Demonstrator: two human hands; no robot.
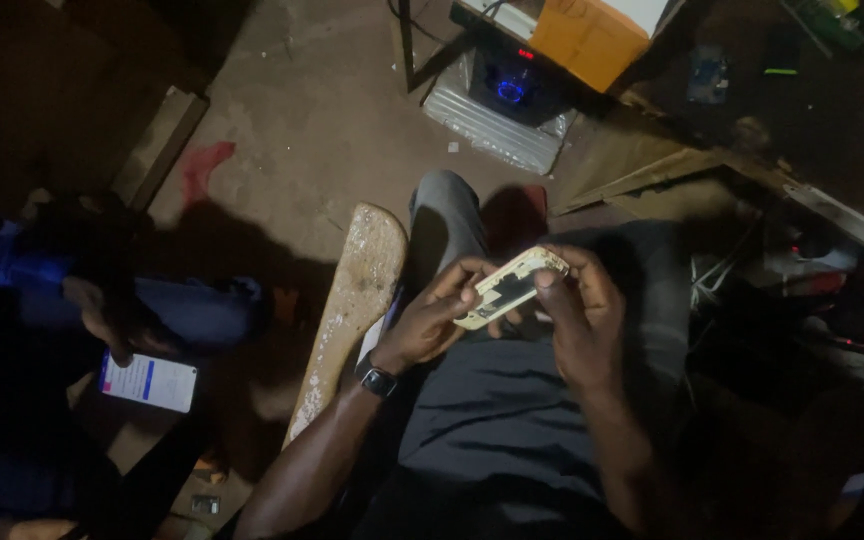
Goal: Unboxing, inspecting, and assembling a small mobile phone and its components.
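- My left hand (pixel 430 322) grips the phone frame (pixel 509 288) from its nine o'clock side, fingers curled and pinched on its lower-left edge, thumb across the near face.
- My right hand (pixel 580 318) holds it from three o'clock, fingertips pressed onto the upper-right corner, the rest folded behind.
- The frame sits tilted between both hands above my lap, its pale rim running from seven o'clock up to one o'clock, dark opening in the middle.
- A black watch (pixel 378 380) rides my left wrist.
- At nine o'clock of my left hand stands a worn wooden plank (pixel 352 310).
- Far off at nine o'clock, another person's hand holds a lit phone (pixel 148 381).
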